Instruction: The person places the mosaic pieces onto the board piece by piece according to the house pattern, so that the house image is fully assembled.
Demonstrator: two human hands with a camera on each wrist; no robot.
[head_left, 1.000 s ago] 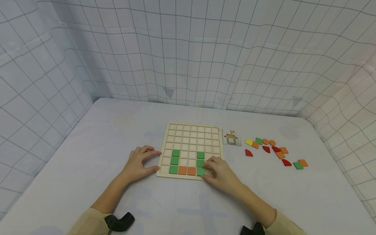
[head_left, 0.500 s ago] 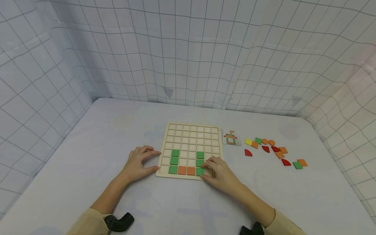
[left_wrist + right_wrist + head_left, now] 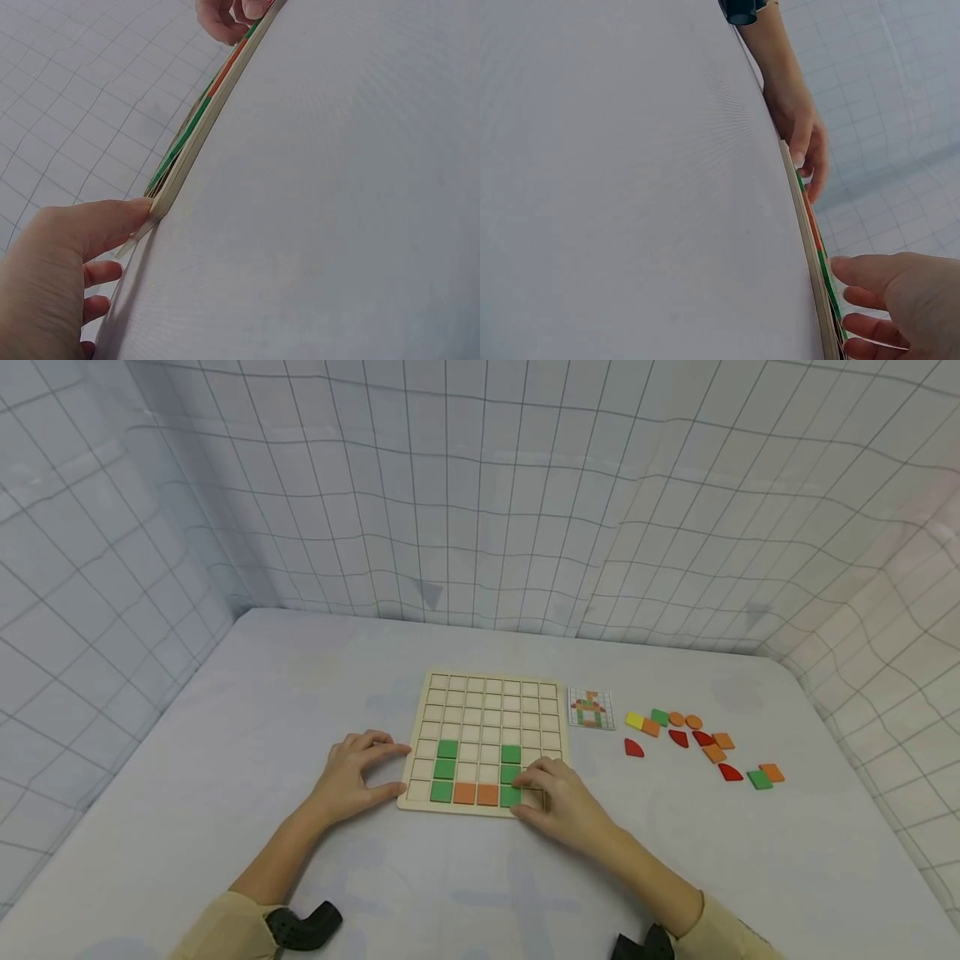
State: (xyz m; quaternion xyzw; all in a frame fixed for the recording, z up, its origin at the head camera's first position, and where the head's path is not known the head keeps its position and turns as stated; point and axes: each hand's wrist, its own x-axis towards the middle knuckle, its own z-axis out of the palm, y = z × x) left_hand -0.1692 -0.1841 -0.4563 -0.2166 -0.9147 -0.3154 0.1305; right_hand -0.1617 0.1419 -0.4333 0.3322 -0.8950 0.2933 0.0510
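Note:
A pale wooden grid board (image 3: 480,687) lies on the table, with green square tiles (image 3: 447,749) in two upright columns and orange square tiles (image 3: 464,793) between them in the front row. At the board's left edge, my left hand (image 3: 348,781) rests its thumb and fingertips, fairly straight and spread. My right hand (image 3: 562,802) bends over the front right part. Its thumb and index fingertip pinch the front right green tile (image 3: 509,797), which sits in its cell. In the right wrist view the right thumb (image 3: 855,268) lies right at the green strip of tile edge.
A small picture card (image 3: 592,708) lies beside the board's right edge. Farther right are scattered loose pieces: a yellow square (image 3: 634,721), red quarter circles (image 3: 633,748), orange discs (image 3: 676,719), and several orange and green squares. A white gridded curtain (image 3: 480,510) surrounds the table.

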